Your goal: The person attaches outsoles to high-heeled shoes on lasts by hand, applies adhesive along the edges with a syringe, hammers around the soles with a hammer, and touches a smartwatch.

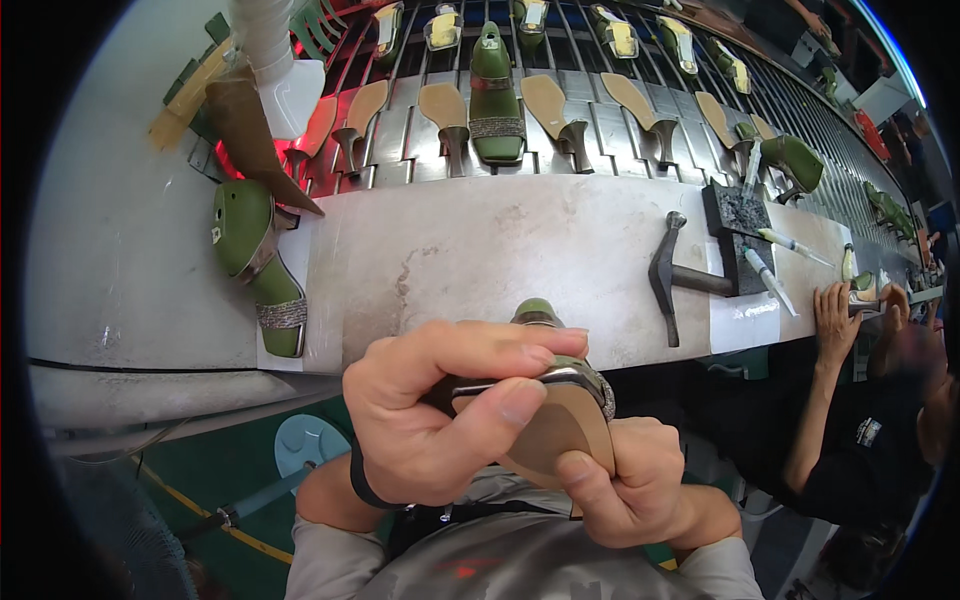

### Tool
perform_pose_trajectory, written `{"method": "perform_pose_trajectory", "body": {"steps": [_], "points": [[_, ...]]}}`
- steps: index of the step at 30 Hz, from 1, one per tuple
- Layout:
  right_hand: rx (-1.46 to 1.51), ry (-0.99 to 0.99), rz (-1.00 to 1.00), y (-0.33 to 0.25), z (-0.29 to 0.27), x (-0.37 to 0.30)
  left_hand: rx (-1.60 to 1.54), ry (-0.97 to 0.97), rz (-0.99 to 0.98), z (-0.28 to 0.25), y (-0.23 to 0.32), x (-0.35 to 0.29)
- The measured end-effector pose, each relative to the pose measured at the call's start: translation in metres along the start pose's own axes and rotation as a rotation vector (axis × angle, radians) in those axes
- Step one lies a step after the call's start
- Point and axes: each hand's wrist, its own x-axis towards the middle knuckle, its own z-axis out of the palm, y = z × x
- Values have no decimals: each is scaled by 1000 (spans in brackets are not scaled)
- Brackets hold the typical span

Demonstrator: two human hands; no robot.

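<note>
- From afar I see left hand [430,415] pinching edge of the sandal [555,440].
- Right hand [635,475] grasps its right side.
- Beyond this grip, rightward, lies shoemaker's hammer [663,272].

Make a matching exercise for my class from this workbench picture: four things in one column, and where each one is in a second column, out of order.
Things
1. Hammer
2. Shoe nearest the person's body
3. Shoe farthest left
4. Light-blue rounded panel

Places
A. Resting on a white sheet
B. Below the worktop, over the green floor
C. On the worktop, beside a black block
D. Held by the left hand and the right hand

Right pairs: 1-C, 2-D, 3-A, 4-B
</note>
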Motion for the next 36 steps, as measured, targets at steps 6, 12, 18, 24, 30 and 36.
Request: {"method": "perform_pose_trajectory", "body": {"steps": [6, 12, 18, 24, 30, 36], "points": [[10, -19, -69, 1, 22, 7, 191, 29, 3, -2, 14, 0], [22, -1, -61, 8, 18, 16, 163, 275, -43, -12, 9, 4], [-33, 20, -40, 3, 21, 24, 673, 99, 181, -26, 7, 3], [9, 58, -9, 14, 25, 24, 594, 256, 155, -37, 1, 3], [-32, 74, -68, 14, 29, 28, 584, 233, 155, -41, 2, 5], [-36, -19, 26, 20, 19, 36, 370, 260, -116, -56, 8, 22]]}}
